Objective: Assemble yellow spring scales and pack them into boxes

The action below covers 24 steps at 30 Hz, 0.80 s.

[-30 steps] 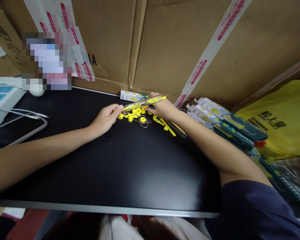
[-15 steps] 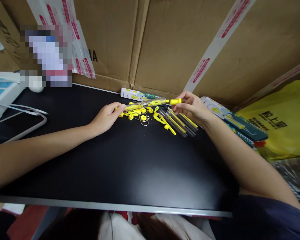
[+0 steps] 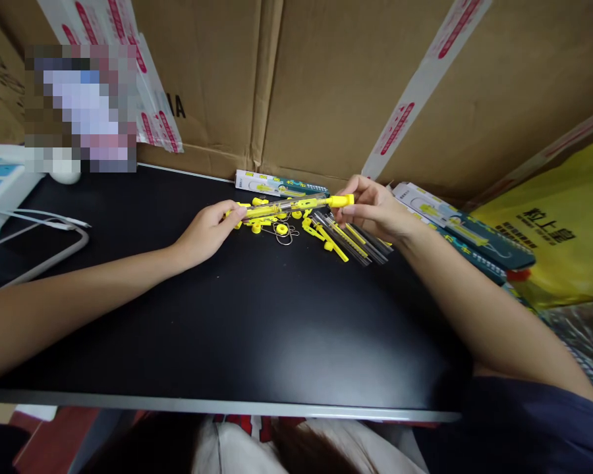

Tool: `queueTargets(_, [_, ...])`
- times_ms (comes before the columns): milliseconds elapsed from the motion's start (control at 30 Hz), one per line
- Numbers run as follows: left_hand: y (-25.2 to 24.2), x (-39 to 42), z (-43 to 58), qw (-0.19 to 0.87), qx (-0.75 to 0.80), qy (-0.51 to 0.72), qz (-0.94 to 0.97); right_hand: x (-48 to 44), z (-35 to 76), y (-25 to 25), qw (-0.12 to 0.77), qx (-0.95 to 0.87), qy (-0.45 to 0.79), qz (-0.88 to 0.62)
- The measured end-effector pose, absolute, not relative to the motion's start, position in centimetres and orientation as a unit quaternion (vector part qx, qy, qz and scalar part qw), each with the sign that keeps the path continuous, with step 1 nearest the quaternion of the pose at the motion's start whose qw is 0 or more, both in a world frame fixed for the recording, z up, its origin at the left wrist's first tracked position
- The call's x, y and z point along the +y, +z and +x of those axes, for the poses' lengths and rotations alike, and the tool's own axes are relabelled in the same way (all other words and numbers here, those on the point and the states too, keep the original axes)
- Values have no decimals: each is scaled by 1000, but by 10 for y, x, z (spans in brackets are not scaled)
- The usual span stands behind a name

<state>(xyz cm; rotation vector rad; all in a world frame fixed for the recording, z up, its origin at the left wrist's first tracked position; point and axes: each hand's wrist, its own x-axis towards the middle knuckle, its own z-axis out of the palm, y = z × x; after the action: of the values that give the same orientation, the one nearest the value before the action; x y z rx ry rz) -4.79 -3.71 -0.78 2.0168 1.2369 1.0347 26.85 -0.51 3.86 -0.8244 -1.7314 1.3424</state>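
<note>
My left hand (image 3: 208,234) pinches the left end of a clear-tubed spring scale (image 3: 284,208) with yellow parts inside, held nearly level above the desk. My right hand (image 3: 370,205) is closed on a yellow end cap (image 3: 343,200), which meets the scale's right end. Whether the cap is fully seated I cannot tell. Below the scale lie loose yellow rings and small parts (image 3: 281,230), with bent wire hooks (image 3: 287,239) among them. Several clear tubes and yellow strips (image 3: 360,247) lie under my right hand.
Printed packages lie at the back (image 3: 261,184) and right (image 3: 454,224) of the black desk (image 3: 257,329). A yellow bag (image 3: 563,230) is at the right. A white power strip (image 3: 4,178) with cables sits at the left. Cardboard boxes (image 3: 321,85) stand behind.
My right hand has brought the yellow cap leftward onto the end of the scale, closing the small gap between them. My left hand keeps its grip. The view has shifted slightly.
</note>
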Motion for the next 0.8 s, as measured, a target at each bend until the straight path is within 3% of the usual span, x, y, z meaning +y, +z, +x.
queueTargets(800, [-8, -38, -47, 258, 464, 381, 757, -12, 264, 44, 389, -712, 436, -388])
